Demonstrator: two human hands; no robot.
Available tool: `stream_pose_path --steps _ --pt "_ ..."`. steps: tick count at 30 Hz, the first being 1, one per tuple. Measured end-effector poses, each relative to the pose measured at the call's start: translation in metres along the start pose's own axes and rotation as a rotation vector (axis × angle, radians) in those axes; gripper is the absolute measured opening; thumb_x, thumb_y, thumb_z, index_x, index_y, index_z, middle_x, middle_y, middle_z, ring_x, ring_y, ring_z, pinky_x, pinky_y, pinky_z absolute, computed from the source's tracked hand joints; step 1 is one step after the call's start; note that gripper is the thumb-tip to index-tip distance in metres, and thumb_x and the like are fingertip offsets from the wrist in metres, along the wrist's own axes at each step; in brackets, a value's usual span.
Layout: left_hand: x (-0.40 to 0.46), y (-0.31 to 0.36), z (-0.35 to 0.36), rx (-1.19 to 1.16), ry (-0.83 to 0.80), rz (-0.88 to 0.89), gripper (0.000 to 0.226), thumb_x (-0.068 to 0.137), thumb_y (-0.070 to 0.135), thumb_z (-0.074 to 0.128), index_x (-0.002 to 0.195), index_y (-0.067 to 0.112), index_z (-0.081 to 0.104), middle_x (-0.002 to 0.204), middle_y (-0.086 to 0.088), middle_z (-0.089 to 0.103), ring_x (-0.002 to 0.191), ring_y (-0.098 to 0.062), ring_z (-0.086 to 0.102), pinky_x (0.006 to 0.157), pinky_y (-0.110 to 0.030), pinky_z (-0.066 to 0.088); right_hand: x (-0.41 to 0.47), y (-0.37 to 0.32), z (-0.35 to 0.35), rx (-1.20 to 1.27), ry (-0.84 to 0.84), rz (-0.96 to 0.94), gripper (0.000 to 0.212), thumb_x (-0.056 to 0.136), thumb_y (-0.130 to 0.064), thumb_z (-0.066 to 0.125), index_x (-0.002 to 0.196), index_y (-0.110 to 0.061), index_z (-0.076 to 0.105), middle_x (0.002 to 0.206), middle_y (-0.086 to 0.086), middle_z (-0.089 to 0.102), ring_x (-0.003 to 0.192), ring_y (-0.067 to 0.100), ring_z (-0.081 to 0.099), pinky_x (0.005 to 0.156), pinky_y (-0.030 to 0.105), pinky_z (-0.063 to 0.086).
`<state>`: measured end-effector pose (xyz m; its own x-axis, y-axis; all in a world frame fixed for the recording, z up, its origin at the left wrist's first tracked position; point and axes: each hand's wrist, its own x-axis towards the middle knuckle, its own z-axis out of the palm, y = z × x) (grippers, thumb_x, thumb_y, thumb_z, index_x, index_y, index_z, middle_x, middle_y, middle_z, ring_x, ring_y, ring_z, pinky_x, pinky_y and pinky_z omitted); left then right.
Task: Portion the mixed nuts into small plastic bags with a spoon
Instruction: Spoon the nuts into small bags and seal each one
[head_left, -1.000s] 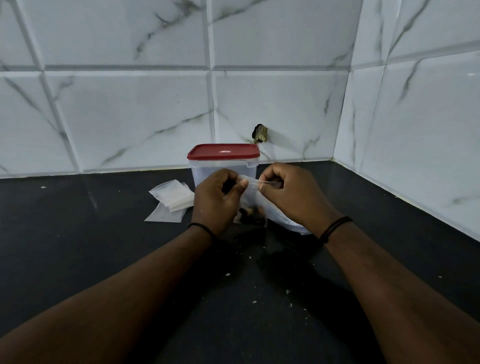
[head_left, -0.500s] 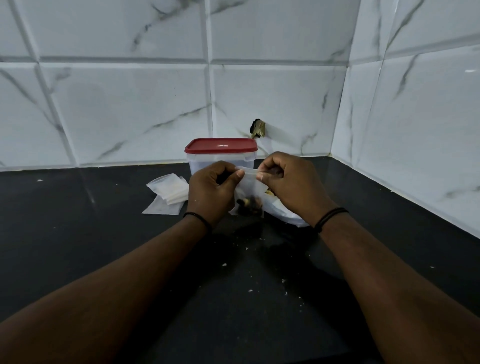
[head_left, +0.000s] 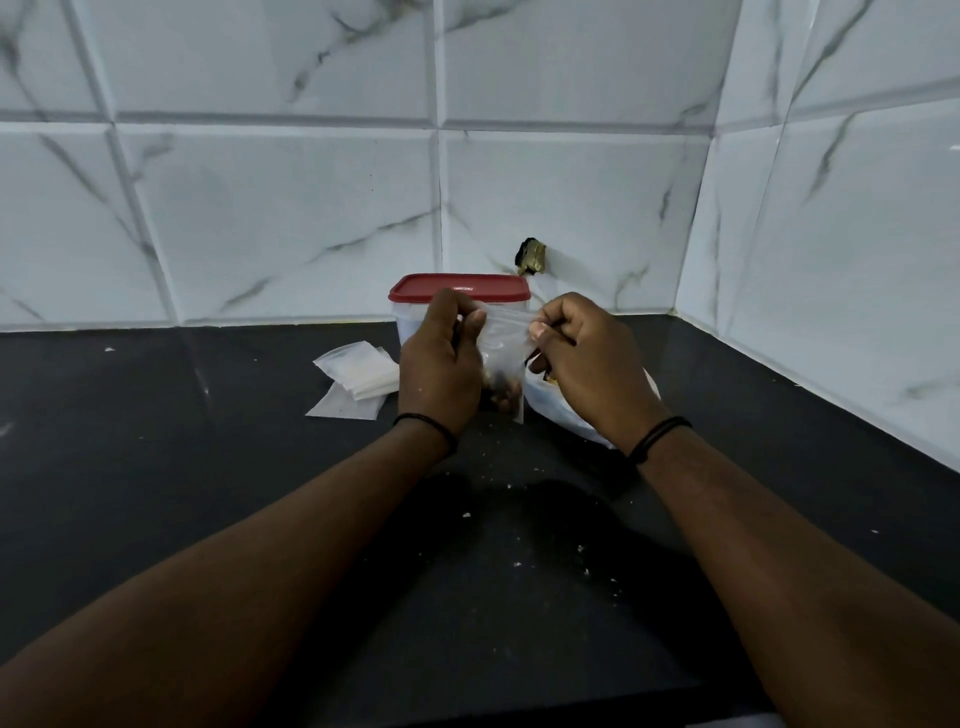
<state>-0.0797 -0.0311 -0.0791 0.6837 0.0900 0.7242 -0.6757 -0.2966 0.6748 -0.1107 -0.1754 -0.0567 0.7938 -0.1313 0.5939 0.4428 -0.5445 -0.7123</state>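
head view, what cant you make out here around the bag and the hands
- Spoon: none shows in the head view.
- Red-lidded tub: contents hidden by the left hand and its cloudy wall.
- Small bag: whether its top is sealed; fingertips cover both ends.
- Larger white bag: mostly behind the right hand.

A small clear plastic bag (head_left: 503, 358) hangs upright in front of the red-lidded tub (head_left: 460, 299), its top edge stretched flat, with dark mixed nuts (head_left: 500, 387) pooled at its bottom. Left of the tub, a loose stack of empty bags (head_left: 358, 376) lies flat. Right of the tub sits a larger white bag (head_left: 558, 410), mostly hidden.
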Motion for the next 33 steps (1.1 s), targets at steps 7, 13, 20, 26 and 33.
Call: stream_pose_path --steps 7,13,20,26,33 --pt "-0.001 0.002 -0.001 0.081 0.040 0.067 0.007 0.099 0.018 0.050 0.094 0.014 0.053 0.055 0.010 0.041 0.050 -0.002 0.041 0.048 -0.016 0.029 -0.006 -0.006 0.017 0.219 0.142 0.112 0.010 0.100 -0.014 0.054 0.091 -0.016 0.058 0.077 0.000 0.067 0.064 0.012 0.065 0.058 0.028 0.056" --pt "0.000 -0.005 -0.009 0.048 0.076 0.012 0.010 0.101 0.022 0.046 0.091 0.024 0.042 0.063 0.009 0.043 0.056 -0.005 0.040 0.052 -0.026 0.033 -0.007 -0.005 0.009 0.381 -0.097 0.139 0.013 0.095 -0.023 0.065 0.094 -0.010 0.065 0.074 0.002 0.072 0.063 0.013 0.069 0.055 0.023 0.053" --pt "0.000 0.002 -0.003 0.090 0.113 0.068 0.013 0.103 0.023 0.042 0.092 0.016 0.043 0.063 0.008 0.042 0.055 -0.009 0.041 0.052 -0.031 0.033 -0.007 -0.001 0.018 -0.078 0.156 -0.119 0.010 0.095 -0.019 0.064 0.090 -0.011 0.061 0.075 0.003 0.065 0.070 0.022 0.064 0.066 0.038 0.054" --pt "-0.004 0.004 -0.012 0.030 0.083 0.035 0.012 0.102 0.024 0.043 0.091 0.023 0.040 0.062 0.008 0.044 0.053 -0.005 0.041 0.052 -0.032 0.037 -0.009 -0.005 0.017 0.114 0.129 -0.088 0.015 0.094 -0.026 0.066 0.091 -0.013 0.062 0.081 -0.003 0.068 0.078 0.013 0.065 0.073 0.032 0.055" --pt "0.004 0.004 -0.065 -0.036 0.086 -0.053 0.018 0.097 0.021 0.054 0.079 0.016 0.051 0.064 0.003 0.047 0.056 -0.009 0.044 0.052 -0.035 0.046 -0.008 -0.041 0.041 0.354 0.006 0.021 0.015 0.097 -0.018 0.062 0.085 -0.007 0.063 0.071 0.010 0.072 0.063 0.028 0.069 0.061 0.040 0.059"
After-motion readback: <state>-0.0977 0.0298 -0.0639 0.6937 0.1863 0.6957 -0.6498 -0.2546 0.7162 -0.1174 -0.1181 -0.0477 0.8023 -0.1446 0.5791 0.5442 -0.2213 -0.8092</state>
